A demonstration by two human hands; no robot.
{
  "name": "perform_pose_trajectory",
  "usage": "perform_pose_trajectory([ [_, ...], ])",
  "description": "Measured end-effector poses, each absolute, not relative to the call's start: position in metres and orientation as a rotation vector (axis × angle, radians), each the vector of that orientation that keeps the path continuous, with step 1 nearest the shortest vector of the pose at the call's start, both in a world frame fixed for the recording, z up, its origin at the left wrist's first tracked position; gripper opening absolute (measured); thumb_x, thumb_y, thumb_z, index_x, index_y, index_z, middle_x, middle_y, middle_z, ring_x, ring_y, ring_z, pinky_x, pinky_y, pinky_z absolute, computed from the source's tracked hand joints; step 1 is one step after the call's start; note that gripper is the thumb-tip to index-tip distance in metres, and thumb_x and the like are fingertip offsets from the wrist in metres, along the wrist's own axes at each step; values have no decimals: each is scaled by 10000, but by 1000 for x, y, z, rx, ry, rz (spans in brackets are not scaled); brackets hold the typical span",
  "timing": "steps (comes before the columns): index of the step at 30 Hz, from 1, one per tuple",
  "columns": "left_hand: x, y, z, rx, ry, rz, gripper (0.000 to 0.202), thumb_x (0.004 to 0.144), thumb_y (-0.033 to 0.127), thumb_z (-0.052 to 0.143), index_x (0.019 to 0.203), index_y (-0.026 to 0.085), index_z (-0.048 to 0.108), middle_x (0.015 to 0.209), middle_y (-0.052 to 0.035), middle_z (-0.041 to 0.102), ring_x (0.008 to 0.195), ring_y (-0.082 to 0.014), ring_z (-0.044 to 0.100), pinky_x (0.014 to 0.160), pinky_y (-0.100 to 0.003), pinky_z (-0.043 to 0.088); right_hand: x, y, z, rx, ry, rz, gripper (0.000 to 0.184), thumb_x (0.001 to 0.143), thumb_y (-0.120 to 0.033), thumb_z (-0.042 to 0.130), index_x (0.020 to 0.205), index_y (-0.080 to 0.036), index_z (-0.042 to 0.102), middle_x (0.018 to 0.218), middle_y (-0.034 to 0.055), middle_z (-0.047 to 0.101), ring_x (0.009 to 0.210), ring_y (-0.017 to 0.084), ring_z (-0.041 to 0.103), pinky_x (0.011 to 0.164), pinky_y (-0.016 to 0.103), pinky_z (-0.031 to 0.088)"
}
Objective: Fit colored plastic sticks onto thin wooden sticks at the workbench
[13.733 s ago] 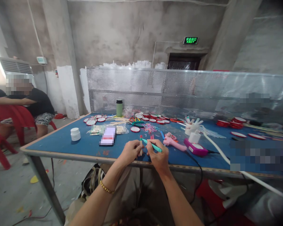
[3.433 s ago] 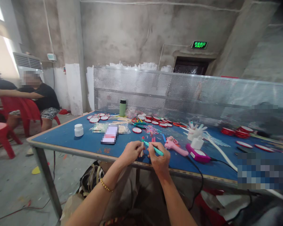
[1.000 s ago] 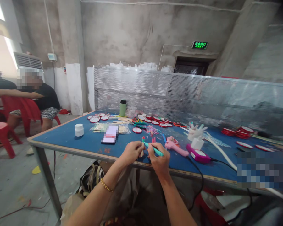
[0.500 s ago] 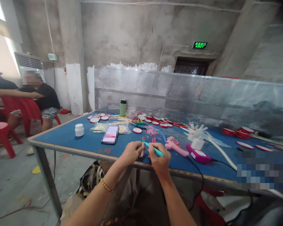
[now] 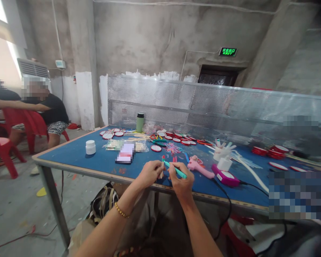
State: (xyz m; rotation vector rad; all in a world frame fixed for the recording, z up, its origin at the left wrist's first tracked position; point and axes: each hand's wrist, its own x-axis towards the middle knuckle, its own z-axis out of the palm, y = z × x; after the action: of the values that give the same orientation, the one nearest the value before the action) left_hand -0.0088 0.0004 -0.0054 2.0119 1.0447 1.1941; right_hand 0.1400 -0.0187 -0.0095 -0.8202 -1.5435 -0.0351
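My left hand [image 5: 149, 175], closed, pinches a small wooden craft stick [image 5: 162, 172] upright near the table's front edge. The stick's upper end is coloured red, with green below it. A teal marker pen [image 5: 181, 173] lies in the closed grip of my right hand [image 5: 183, 181], held like a pen. Its tip points at the green part of the stick; whether it touches cannot be made out. Just beyond my hands are a pink glue gun [image 5: 200, 168] and a heap of small pink and blue bits [image 5: 172, 148].
On the blue table [image 5: 69, 156] are a white jar [image 5: 90, 147], a phone [image 5: 125, 153], a green bottle [image 5: 139, 122], several red-rimmed discs [image 5: 156, 148] and a purple box [image 5: 226, 175] with a cable. A perforated metal screen [image 5: 155, 103] runs behind. A seated person [image 5: 55, 110] is at far left.
Both hands stay almost in place, still holding the stick and the marker pen. The whole view has shifted very slightly.
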Motion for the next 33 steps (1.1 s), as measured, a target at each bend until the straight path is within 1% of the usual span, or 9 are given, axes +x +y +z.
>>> perform_pose_trajectory([
  [6,-9,0,-6,2015,1038,1196,306,890,324,446,643,166,531,597,0,598,570,-108,503,570,-205,361,139,-19,-8,-817,-1586,-25,149,906,-279,569,795,-199,630,649,-12,659,519,126,616,527,230,518],
  [15,-9,-1,-4,2014,1049,1182,306,884,317,439,628,169,520,576,3,581,566,-109,505,568,-206,360,139,-18,-8,-822,-1593,-15,155,906,-286,562,801,-197,633,661,-7,665,525,126,622,516,224,522],
  [21,-9,0,-5,2009,1020,1198,296,879,295,442,621,169,513,563,9,567,553,-104,495,565,-207,353,139,-16,-10,-825,-1593,-7,151,910,-307,565,827,-204,637,686,3,676,570,148,654,519,234,530],
  [26,-9,0,-6,2015,1023,1200,302,888,312,441,632,169,513,572,9,577,556,-106,500,564,-208,353,139,-16,-10,-827,-1566,-29,142,909,-293,568,823,-201,634,680,-4,675,543,135,637,538,234,524],
  [33,-9,-1,-3,2016,1037,1191,308,890,322,438,633,169,513,582,2,590,562,-111,504,569,-212,360,139,-17,-10,-840,-1556,-24,147,911,-298,571,822,-198,632,672,-3,667,537,133,624,527,231,512],
])
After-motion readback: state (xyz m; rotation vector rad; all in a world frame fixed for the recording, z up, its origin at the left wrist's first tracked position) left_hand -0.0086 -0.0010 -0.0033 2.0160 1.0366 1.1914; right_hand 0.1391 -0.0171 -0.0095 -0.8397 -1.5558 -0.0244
